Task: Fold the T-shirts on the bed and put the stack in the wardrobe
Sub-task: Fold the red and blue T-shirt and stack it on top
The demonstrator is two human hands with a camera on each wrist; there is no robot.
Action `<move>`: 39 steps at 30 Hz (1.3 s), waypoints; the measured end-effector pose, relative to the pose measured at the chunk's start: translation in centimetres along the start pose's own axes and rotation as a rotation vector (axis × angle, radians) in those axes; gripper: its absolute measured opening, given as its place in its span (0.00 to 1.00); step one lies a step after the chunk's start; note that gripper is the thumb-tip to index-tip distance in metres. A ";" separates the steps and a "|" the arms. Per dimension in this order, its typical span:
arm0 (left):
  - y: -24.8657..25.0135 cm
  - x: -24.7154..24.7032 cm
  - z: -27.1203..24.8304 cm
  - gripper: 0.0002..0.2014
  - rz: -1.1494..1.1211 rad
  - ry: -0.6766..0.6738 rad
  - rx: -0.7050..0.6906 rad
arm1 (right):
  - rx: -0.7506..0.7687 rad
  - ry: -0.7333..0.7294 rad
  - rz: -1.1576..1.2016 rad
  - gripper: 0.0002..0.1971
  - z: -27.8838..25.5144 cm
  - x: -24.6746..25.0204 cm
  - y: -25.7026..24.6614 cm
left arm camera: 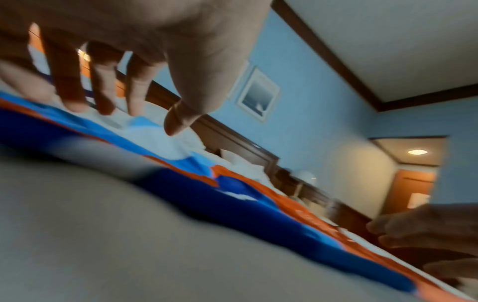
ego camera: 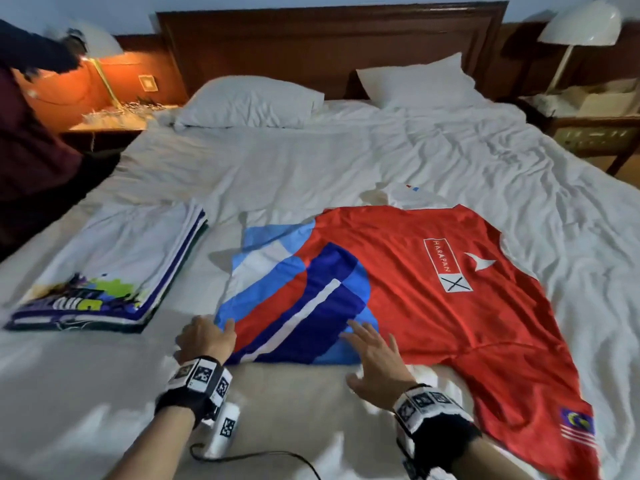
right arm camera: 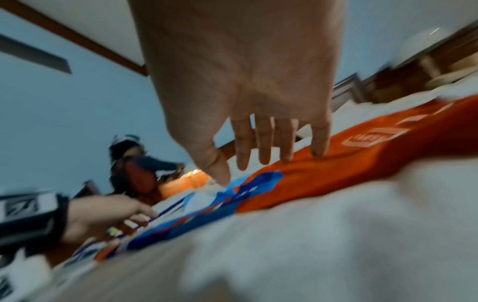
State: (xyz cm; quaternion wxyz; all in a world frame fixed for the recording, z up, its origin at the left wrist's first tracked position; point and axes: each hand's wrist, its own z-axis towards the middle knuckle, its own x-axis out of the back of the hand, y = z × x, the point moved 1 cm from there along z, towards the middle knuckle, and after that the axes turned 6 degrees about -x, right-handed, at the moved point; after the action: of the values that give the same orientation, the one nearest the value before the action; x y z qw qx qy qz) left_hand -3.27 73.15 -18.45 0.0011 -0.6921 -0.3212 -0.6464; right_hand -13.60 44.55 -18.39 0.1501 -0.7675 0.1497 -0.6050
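A red T-shirt [ego camera: 433, 282] with blue, white and light-blue panels lies flat on the white bed [ego camera: 311, 161]; its left part looks folded over. My left hand [ego camera: 207, 336] rests at the shirt's near-left corner, fingers loosely bent down onto the cloth [left arm camera: 77, 102]. My right hand [ego camera: 372, 355] lies flat on the shirt's near edge with straight, spread fingers [right arm camera: 284, 151]. A stack of folded T-shirts [ego camera: 104, 268], white on top with a colourful print, sits to the left. Part of a white garment [ego camera: 405, 195] shows behind the red shirt.
Two pillows [ego camera: 249, 102] lie by the wooden headboard [ego camera: 329, 46]. Bedside tables with lamps [ego camera: 581, 26] stand on both sides. Another person [ego camera: 31, 116] stands at the bed's left edge. A white device on a black cable [ego camera: 225, 431] lies near my left wrist.
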 end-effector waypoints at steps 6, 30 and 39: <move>-2.4 0.1 1.6 0.28 -0.074 -0.150 0.004 | -0.019 -0.054 -0.259 0.36 2.8 -2.2 -3.0; 0.6 2.2 -6.2 0.15 -0.034 0.144 -0.373 | -0.003 0.239 0.229 0.29 -1.7 1.8 2.2; 15.0 -12.7 -21.5 0.28 -0.564 -0.700 -0.373 | -0.939 0.442 0.229 0.29 -9.9 8.2 18.8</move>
State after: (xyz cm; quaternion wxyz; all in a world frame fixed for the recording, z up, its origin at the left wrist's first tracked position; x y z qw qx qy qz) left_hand -15.22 46.69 -20.06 -0.4064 -0.7422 -0.3561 -0.3965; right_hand -22.30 23.61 -16.64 -0.1794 -0.5851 0.5154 -0.5998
